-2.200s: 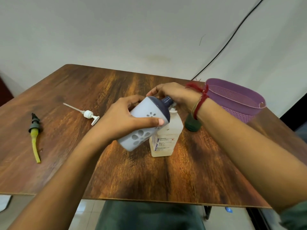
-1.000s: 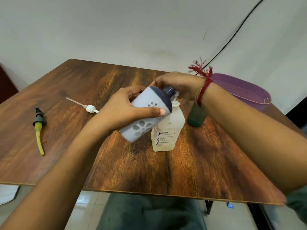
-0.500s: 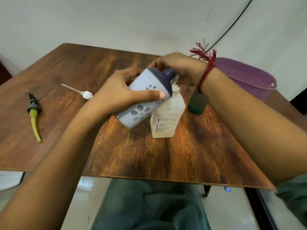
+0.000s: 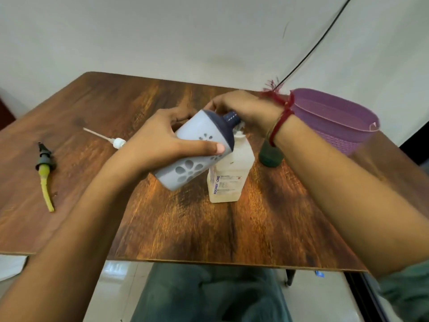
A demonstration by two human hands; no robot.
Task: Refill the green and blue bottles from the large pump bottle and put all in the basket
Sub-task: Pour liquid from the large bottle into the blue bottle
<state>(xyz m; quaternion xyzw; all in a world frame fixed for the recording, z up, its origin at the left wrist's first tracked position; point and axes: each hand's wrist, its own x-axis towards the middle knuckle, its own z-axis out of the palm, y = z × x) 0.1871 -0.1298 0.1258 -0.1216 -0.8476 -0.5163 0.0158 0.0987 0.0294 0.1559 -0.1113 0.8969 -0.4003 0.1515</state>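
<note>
My left hand [image 4: 157,145] grips the blue-and-white flower-patterned bottle [image 4: 197,154], tilted with its dark open neck up against the pump spout of the large pump bottle [image 4: 229,180]. That pale, labelled bottle stands upright at the table's middle. My right hand [image 4: 246,108] arches over its pump head with the fingers curled down around it; the pump head itself is hidden. The dark green bottle [image 4: 270,156] stands just right of the large bottle, partly behind my right wrist. The purple basket [image 4: 336,138] sits at the table's far right.
A white pump cap with a long tube [image 4: 116,141] lies left of my left hand. A dark cap with a yellow-green tube [image 4: 44,163] lies near the left edge. The wooden table [image 4: 209,228] ends close to my lap.
Both hands keep their hold; the blue bottle stays tilted at the pump spout. Only the head camera's view has shifted slightly.
</note>
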